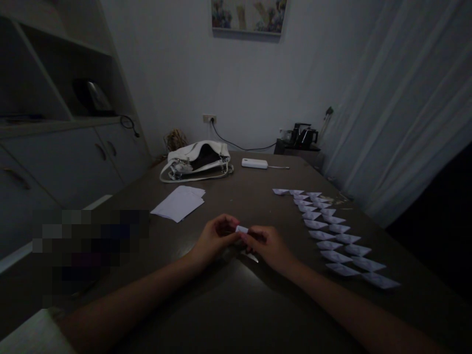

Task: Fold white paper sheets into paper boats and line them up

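In a dim room I see both hands meeting over a dark table. My left hand and right hand pinch one small white paper piece between their fingertips, seemingly mid-fold. To the right of the hands, two rows of finished folded paper boats lie side by side, roughly twenty. Beyond the left hand sits a stack of unfolded sheets, so I judge much is done, with several sheets left. Farther off rests a white handbag.

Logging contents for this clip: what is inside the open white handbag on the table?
The white handbag gapes open, showing only a dark interior. Any contents are lost in shadow and behind its front wall; nothing identifiable shows.
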Motion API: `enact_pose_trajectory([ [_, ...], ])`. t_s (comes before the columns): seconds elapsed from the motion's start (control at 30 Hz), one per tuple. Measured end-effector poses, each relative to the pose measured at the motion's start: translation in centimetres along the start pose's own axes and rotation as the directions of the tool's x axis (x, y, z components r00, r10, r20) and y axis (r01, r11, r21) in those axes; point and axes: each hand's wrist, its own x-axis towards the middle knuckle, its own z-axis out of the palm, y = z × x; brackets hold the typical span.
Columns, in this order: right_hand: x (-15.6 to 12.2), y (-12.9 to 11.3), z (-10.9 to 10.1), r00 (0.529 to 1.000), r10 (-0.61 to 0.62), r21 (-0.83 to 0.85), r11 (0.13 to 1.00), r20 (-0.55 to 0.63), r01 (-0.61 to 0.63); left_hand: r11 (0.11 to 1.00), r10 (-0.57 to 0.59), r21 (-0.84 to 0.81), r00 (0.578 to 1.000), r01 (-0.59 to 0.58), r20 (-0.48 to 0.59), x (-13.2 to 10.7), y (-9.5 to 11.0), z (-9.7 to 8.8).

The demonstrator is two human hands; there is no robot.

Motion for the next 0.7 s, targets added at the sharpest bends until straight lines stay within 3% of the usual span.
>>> enact_pose_trajectory([
  [0.2,0.1,0.0,-0.1,1.0,-0.016,-0.005,1.0,0.016,0.016,0.997,-0.039,0.075,0.998,0.035,0.049,-0.2,0.6,0.1],
  [0.47,0.0,-0.3,-0.2,0.999,-0.016,0.001,1.0,0.029,0.016,0.946,-0.035,0.325,0.999,0.021,0.039,-0.1,1.1,0.0],
  [0.7,0.0,-0.7,-0.3,0.998,0.008,0.02,1.0,0.068,-0.009,0.943,0.017,0.332,0.998,-0.034,0.054,-0.1,0.6,0.0],
])
